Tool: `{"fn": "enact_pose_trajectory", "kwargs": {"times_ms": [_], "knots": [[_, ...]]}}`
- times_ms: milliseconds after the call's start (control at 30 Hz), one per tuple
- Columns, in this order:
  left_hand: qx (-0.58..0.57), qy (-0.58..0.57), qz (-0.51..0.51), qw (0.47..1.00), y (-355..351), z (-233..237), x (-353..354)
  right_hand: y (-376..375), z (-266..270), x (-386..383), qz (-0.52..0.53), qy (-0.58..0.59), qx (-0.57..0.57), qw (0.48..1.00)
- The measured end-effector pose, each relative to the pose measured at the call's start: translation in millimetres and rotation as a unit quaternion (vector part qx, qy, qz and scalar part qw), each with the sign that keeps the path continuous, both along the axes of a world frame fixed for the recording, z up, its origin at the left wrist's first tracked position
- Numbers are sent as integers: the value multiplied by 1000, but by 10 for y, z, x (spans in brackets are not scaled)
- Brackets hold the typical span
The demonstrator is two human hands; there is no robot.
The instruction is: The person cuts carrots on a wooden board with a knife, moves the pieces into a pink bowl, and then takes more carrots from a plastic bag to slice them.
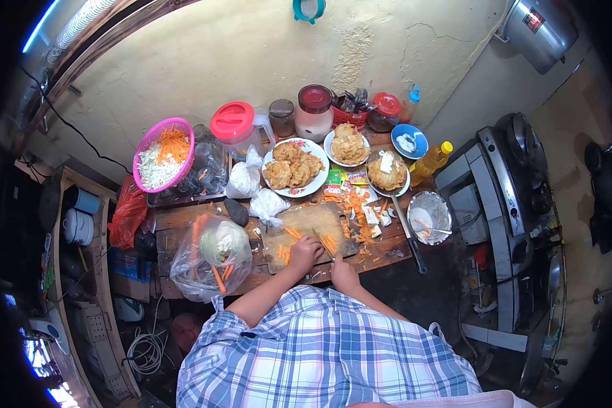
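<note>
On the wooden cutting board (pixel 313 219), my left hand (pixel 307 253) is curled, fingertips down, closed over carrot that is mostly hidden beneath it. My right hand (pixel 345 273) is wrapped around the handle of a knife (pixel 317 236), whose thin blade points up and left beside my left fingers. Cut carrot sticks (pixel 328 243) lie just right of the blade. More carrot pieces (pixel 281 251) are left of my left hand. Beside the board, a clear plastic bag (pixel 183 266) holds whole carrots and a pale cabbage.
Carrot peelings (pixel 360 207) are scattered right of the board. Behind stand a plate of fritters (pixel 324 178), a pink basin (pixel 140 182) of shredded vegetables and a lidded pitcher (pixel 241 139). A long-handled turner (pixel 408 234), a mixing bowl (pixel 442 207) and an oil bottle (pixel 432 161) are at right.
</note>
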State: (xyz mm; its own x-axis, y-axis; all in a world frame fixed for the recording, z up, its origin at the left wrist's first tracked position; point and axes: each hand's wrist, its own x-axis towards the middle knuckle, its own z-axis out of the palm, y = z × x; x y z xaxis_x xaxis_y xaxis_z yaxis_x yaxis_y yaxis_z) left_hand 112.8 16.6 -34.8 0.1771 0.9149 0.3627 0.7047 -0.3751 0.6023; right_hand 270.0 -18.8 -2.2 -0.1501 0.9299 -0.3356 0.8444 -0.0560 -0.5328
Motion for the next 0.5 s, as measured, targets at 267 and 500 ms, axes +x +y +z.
{"fn": "enact_pose_trajectory", "kwargs": {"times_ms": [267, 500], "knots": [[-18, 34, 2, 999, 86, 84, 44, 126, -75, 82, -20, -62, 24, 998], [-106, -106, 20, 989, 325, 289, -322, 107, 119, 139, -49, 47, 49, 996]]}}
